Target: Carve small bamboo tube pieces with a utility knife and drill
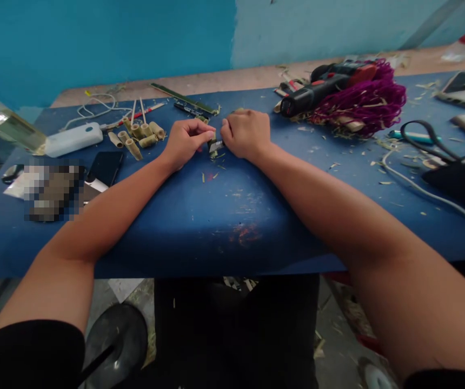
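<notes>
My left hand (187, 141) pinches a small piece of bamboo (212, 153) against the blue table. My right hand (247, 132) is closed, palm down, around a knife whose short metal blade (217, 145) sticks out toward the left fingertips. The blade meets or nearly meets the bamboo; the exact contact is too small to tell. The knife's handle is hidden under my right fingers. Thin shavings lie below the blade. Left of my left hand lie several short bamboo tubes (148, 141). Behind both hands rests a long green bamboo strip (184, 99), with a black pen-like tool (189, 111) near it.
A black and red power tool (317, 94) lies against a purple string bundle (362, 108) at the back right. At left are a white power strip (74, 139), a bottle (9, 124) and a dark phone (105, 166). A white cable (419, 186) crosses the right side.
</notes>
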Tool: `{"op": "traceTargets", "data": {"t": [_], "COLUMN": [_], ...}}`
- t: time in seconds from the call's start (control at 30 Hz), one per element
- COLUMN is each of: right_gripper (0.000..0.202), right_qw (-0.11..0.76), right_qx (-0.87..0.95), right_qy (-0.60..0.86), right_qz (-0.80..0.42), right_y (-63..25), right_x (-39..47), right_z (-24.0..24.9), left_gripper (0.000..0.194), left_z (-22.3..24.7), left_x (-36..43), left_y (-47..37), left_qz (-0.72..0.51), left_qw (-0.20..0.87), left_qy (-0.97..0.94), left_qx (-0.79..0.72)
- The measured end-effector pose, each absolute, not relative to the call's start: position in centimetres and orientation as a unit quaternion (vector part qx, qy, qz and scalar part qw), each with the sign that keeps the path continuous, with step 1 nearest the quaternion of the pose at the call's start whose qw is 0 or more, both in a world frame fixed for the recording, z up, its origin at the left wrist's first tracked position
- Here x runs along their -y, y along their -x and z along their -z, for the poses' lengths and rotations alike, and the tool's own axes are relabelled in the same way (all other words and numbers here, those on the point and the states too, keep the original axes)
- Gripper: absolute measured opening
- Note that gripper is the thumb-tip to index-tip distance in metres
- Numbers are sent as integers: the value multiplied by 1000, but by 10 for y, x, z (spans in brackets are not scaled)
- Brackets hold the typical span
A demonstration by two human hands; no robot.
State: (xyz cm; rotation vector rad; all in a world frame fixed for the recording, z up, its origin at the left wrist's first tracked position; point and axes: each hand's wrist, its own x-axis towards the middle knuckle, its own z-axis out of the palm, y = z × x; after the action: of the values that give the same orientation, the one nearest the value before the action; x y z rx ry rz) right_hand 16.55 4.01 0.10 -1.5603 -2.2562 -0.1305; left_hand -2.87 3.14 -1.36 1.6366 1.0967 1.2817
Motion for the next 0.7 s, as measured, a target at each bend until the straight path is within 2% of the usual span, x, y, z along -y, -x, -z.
{"op": "traceTargets", "data": {"t": [0.1, 0.2, 0.4, 0.57, 0.7], "right_gripper": [62, 73, 74, 72, 90], "right_qw": [221, 232, 196, 176, 260], "right_qx": [801, 799, 798, 794, 747], "right_qy": [554, 552, 565, 578, 611], "right_qz": [46, 53, 69, 62, 36], "right_y": [-170, -178, -186, -184, -201], "right_x": [-46, -54, -54, -51, -63], "right_z": [5, 10, 1, -9, -13], "left_gripper": [14, 26, 35, 36, 33], "left_z": [16, 19, 18, 11, 7], "left_x": [-33, -35, -33, -23, -12], "left_y": [32, 37, 41, 41, 41], "left_qz": [-499, -494, -471, -413, -370], "left_qw": [392, 393, 362, 291, 183], "left_qy": [-650, -654, -694, -750, -802], "left_qx": [-418, -418, -406, -427, -433]}}
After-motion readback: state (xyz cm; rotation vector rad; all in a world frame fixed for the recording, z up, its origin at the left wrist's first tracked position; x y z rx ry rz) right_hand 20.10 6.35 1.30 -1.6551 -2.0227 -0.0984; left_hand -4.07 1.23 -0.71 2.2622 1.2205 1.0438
